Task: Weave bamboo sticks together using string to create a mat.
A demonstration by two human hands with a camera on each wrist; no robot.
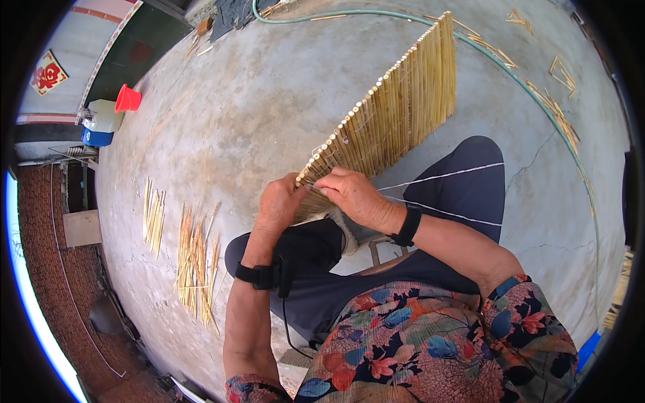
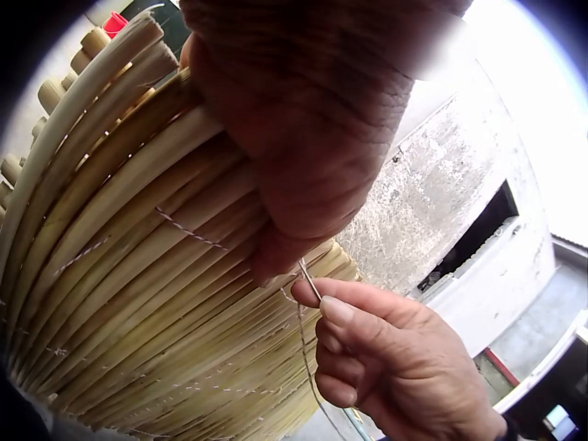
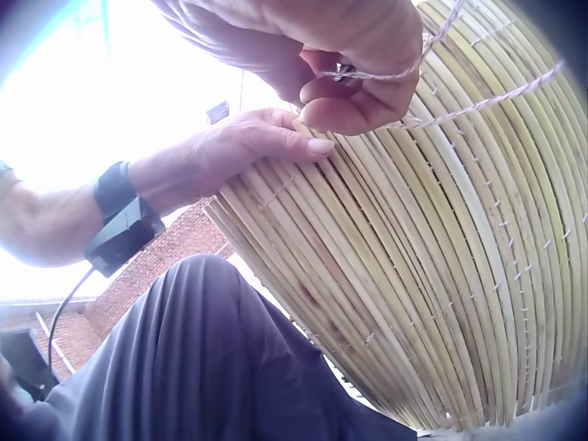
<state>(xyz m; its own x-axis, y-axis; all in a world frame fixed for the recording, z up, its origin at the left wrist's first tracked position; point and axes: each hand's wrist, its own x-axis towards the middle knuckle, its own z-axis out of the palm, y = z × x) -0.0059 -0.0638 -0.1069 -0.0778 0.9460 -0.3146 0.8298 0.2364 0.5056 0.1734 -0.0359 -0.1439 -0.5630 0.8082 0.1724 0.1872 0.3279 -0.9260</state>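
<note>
Near end of mat in both hands; body of it runs off to upper right

We locate the stalk mat (image 1: 403, 111) from the centre to the upper right of the head frame, its near end at the hands. The relation we judge critical: the right fingertips against the last few stalks at that near end. The left hand (image 1: 277, 205) sits at the mat's lower-left corner and is the nearer of the two; it grips the edge firmly, and in the right wrist view we see its thumb (image 3: 308, 145) pressed on the face of the stalks. The right hand (image 1: 359, 196) lies just to the right of it, thumb and forefinger meeting in a tight pinch on white cord (image 1: 443, 175). Two strands trail from there to the right, across the knee (image 1: 463, 195). We cannot tell whether a needle is in the pinch.

Axes: the mat's longest run, as seen, is a diagonal from the hands toward the upper right, with the pale cut ends (image 1: 366, 101) lined along its upper-left side. Single stalks lie across that diagonal, pointing from the cut ends toward the bottom of the frame; foreshortening hides their true slope.
</note>
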